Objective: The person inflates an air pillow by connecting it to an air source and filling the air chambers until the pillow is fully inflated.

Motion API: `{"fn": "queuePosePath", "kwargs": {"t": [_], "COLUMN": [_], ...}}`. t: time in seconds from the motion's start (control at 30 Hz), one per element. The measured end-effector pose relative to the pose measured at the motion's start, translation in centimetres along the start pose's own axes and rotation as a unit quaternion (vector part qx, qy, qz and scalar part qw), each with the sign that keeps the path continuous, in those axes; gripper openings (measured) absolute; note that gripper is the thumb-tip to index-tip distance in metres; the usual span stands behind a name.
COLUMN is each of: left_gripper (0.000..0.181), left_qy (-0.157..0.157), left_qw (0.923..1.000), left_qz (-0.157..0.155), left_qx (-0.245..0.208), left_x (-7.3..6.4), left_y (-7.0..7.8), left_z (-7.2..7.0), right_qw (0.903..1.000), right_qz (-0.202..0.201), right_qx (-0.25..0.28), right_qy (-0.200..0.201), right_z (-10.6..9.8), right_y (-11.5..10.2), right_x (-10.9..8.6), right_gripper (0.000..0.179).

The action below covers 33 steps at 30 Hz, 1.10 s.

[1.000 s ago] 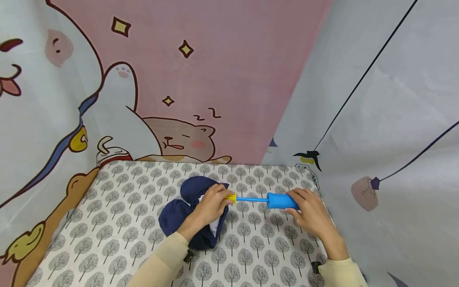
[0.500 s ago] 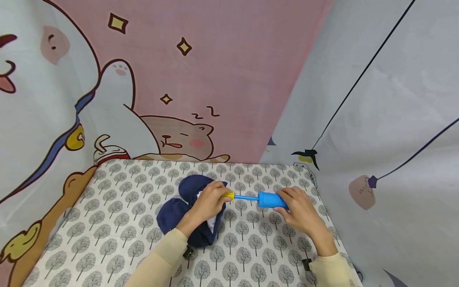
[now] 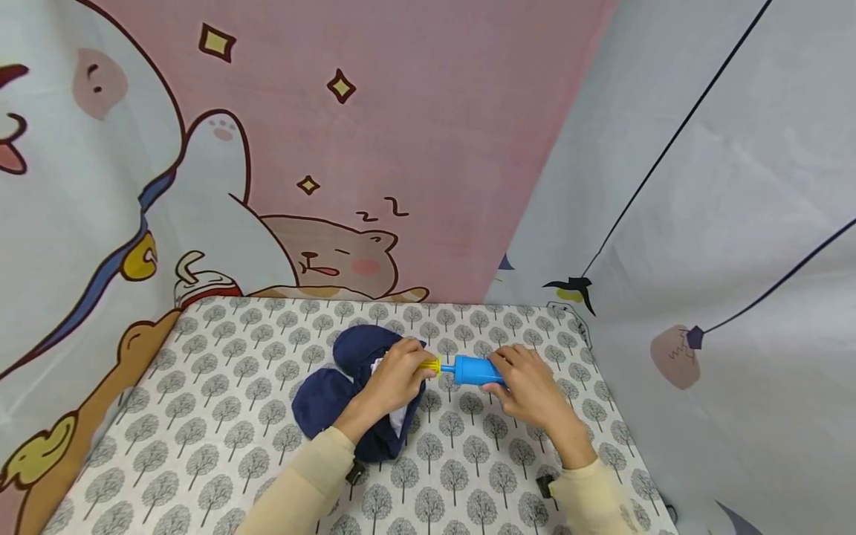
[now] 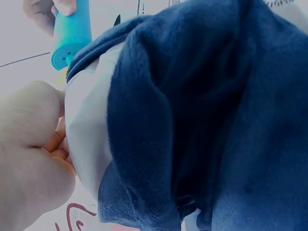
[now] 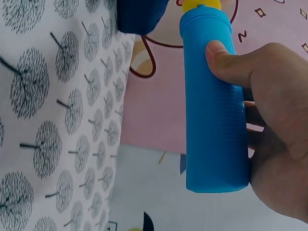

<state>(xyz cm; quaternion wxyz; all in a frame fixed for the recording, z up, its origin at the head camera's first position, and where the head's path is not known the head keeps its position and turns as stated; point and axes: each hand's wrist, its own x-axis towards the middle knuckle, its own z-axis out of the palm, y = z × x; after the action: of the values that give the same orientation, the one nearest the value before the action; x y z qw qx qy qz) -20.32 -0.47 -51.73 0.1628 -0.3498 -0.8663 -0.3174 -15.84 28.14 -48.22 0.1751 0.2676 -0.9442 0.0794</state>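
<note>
My right hand point(image 3: 528, 383) grips the ribbed blue barrel of a hand pump point(image 5: 211, 110), thumb along one side. A short stretch of blue rod shows between the barrel and the pump's yellow end point(image 3: 430, 365). That yellow end is pinched in my left hand point(image 3: 394, 375), right beside a navy U-shaped neck pillow point(image 3: 324, 401). The pillow's cover is unzipped, with the zipper edge point(image 4: 98, 48) in the left wrist view. Out of the opening bulges a white inner lining point(image 4: 86, 130), close against the left fingers. Where the pump meets the pillow is hidden behind the left hand.
A white cloth with grey tree prints point(image 3: 221, 438) covers the table. Behind it hangs a pink curtain point(image 3: 455, 148) with cartoon animals, and a pale grey curtain point(image 3: 735, 186) borders the right side.
My right hand has slid left with the blue barrel, and the rod between barrel and yellow end has shortened. The left hand and pillow stay almost in place.
</note>
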Motion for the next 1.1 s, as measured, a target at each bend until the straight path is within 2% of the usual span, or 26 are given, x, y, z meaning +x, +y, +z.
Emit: {"fn": "queuePosePath", "kwargs": {"t": [0.17,0.33,0.47,0.57,0.63,0.83,1.1], "left_gripper": [0.017,0.018,0.021,0.022,0.022,0.02,0.021], "left_qy": [0.008,0.022,-0.015,-0.05,-0.063,-0.071,-0.079], "left_qw": [0.9998,0.9986,0.9991,0.9979,0.9972,0.9969,0.9964], "left_qz": [0.018,0.049,0.039,0.035,0.036,0.034,0.031], "left_qx": [-0.002,-0.003,0.012,0.021,0.018,-0.004,-0.002], "left_x": [0.1,0.0,0.2,0.4,0.4,0.4,0.4], "left_y": [-0.1,-0.9,-0.6,-0.7,-1.0,-1.4,-1.5], "left_z": [0.2,0.5,-0.3,-0.9,-1.1,-1.4,-1.8], "right_qw": [0.9999,1.0,0.9998,0.9998,0.9998,0.9995,0.9992], "right_qz": [-0.013,-0.003,0.006,0.009,0.013,0.029,0.041], "right_qx": [-0.008,-0.004,0.003,0.006,0.009,0.0,-0.003], "right_qy": [0.002,-0.005,-0.016,-0.016,-0.014,-0.01,-0.001], "right_z": [0.6,0.6,0.2,-0.2,-0.6,-2.0,-3.4], "right_y": [-0.8,-1.2,-0.9,-0.1,0.5,2.2,4.6], "right_x": [0.7,1.0,0.7,0.1,-0.4,-1.6,-2.9], "right_gripper": [0.057,0.059,0.06,0.059,0.058,0.059,0.057]}}
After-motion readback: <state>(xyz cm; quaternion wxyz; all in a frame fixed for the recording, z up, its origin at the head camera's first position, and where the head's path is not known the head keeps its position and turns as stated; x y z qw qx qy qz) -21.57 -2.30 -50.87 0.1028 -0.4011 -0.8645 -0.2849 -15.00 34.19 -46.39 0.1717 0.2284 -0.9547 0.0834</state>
